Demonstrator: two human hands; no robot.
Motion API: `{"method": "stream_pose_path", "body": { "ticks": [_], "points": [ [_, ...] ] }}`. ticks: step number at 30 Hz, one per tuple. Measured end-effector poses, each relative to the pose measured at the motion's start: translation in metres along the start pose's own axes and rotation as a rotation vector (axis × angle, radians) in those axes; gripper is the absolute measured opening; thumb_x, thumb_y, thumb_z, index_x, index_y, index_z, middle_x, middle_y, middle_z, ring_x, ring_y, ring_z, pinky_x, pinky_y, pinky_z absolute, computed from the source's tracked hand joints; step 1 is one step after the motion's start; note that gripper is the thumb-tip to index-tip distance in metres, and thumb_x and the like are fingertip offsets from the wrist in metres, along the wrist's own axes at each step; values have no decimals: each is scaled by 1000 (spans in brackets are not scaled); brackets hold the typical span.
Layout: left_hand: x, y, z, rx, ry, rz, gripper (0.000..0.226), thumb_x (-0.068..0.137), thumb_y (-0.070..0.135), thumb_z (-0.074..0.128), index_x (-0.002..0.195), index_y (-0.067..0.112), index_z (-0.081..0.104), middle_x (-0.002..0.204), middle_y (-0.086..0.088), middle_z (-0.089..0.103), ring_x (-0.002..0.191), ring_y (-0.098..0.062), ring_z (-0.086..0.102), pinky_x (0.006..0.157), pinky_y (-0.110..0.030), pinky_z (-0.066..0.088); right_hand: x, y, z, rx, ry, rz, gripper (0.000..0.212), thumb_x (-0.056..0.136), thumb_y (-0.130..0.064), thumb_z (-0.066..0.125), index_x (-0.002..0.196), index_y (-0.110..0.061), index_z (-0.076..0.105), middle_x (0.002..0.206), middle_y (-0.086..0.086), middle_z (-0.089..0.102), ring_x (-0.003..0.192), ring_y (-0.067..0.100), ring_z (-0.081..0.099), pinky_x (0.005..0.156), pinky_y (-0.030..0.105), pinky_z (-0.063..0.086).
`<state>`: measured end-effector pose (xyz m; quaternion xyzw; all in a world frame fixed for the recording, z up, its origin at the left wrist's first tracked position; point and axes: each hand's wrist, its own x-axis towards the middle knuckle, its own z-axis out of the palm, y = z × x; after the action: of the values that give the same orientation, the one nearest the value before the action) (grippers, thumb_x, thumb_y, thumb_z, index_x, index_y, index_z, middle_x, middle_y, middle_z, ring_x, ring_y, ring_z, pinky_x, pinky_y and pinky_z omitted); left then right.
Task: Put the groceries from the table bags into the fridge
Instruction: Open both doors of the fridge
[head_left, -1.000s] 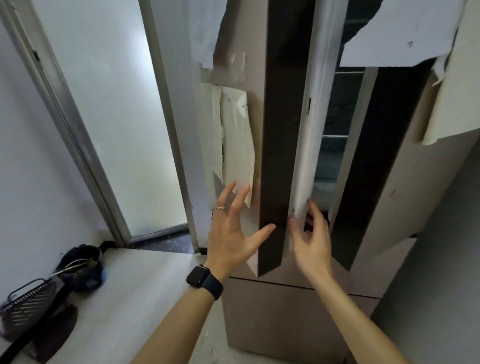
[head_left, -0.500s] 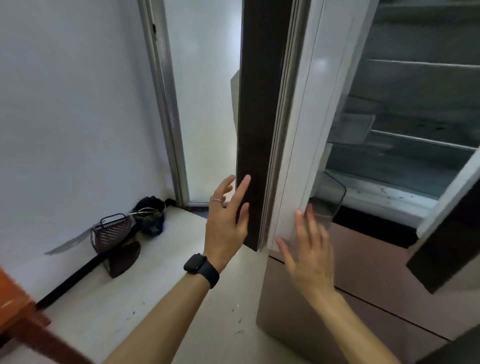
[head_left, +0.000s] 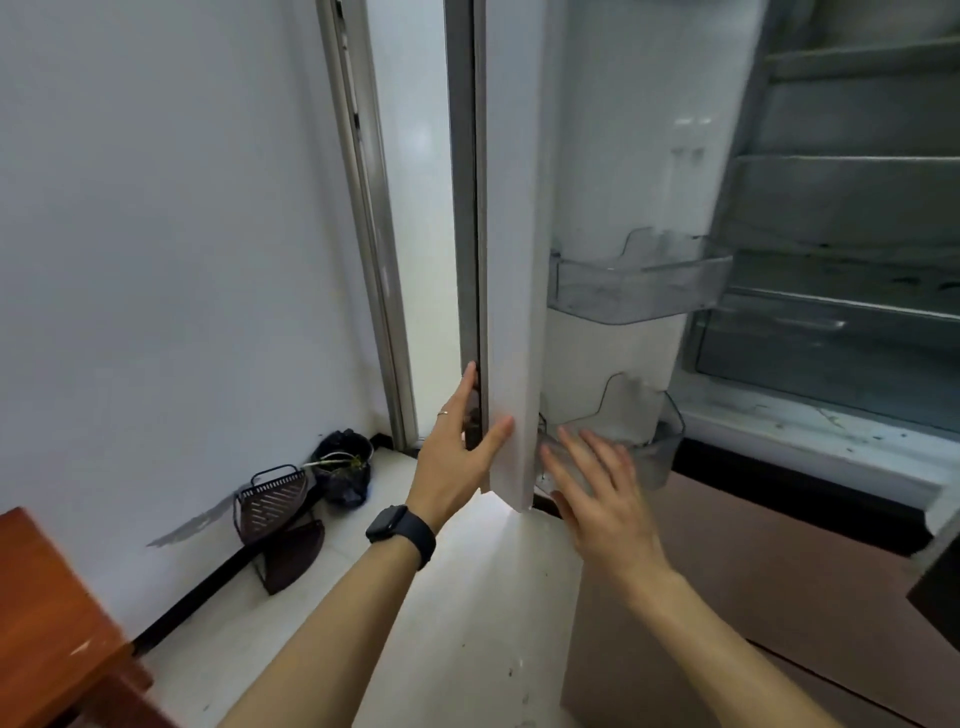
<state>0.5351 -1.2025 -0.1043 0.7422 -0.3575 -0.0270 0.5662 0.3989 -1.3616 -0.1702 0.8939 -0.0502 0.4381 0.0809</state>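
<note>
Fridge door (head_left: 511, 260) stands open.
Left hand (head_left: 454, 457) presses its edge with straight fingers; right hand (head_left: 602, 493) is spread, holding nothing.

No text is readable — fridge door (head_left: 511, 260) (plain white) included.

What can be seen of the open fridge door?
The fridge door stands open, edge-on to the camera: white inside, dark outer face. Its upper bin and lower bin, clear plastic, look empty. The left hand rests flat on its edge; the right hand is open by the lower bin.
</note>
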Motion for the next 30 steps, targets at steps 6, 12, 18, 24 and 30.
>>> {"method": "stream_pose_path", "body": {
  "ticks": [6, 12, 18, 24, 30],
  "points": [
    [22, -14, -13, 117, -20, -73, 60, 88, 79, 41, 142, 73, 15, 149, 8, 50, 125, -17, 60, 101, -44, 53, 26, -19, 19, -68, -106, -33, 68, 75, -5, 74, 140, -10, 55, 153, 9, 45, 132, 30, 47, 110, 47, 33],
    [23, -12, -17, 179, -15, -119, 51, 103, 51, 42, 152, 46, 31, 126, 7, 61, 120, -20, 61, 101, -39, 51, 46, -36, 21, -16, -260, 55, 74, 64, -6, 75, 136, -11, 58, 151, 9, 47, 124, 30, 54, 111, 44, 27],
    [9, -13, -15, 315, 15, -36, 60, 104, 35, 50, 158, 33, 24, 147, -5, 52, 123, -22, 58, 98, -34, 49, 39, -27, -21, 217, -280, 62, 70, 75, -7, 70, 142, -15, 53, 156, 7, 39, 144, 26, 34, 120, 51, 21],
    [-37, 15, 31, 226, 169, 135, 54, 92, 15, 64, 143, 25, 45, 126, 3, 48, 103, -14, 57, 79, -27, 48, -45, -2, -121, 393, 21, 559, 37, 89, -17, 65, 126, -21, 66, 141, -8, 55, 139, 8, 40, 118, 28, 28],
    [-40, 64, 152, 34, -198, 296, 49, 93, 12, 63, 138, 25, 51, 130, 7, 52, 106, 0, 52, 84, -7, 40, -129, 67, -197, 104, 113, 985, 36, 92, -19, 68, 127, -26, 62, 140, -16, 49, 132, 3, 39, 113, 40, 35]
  ]
}}
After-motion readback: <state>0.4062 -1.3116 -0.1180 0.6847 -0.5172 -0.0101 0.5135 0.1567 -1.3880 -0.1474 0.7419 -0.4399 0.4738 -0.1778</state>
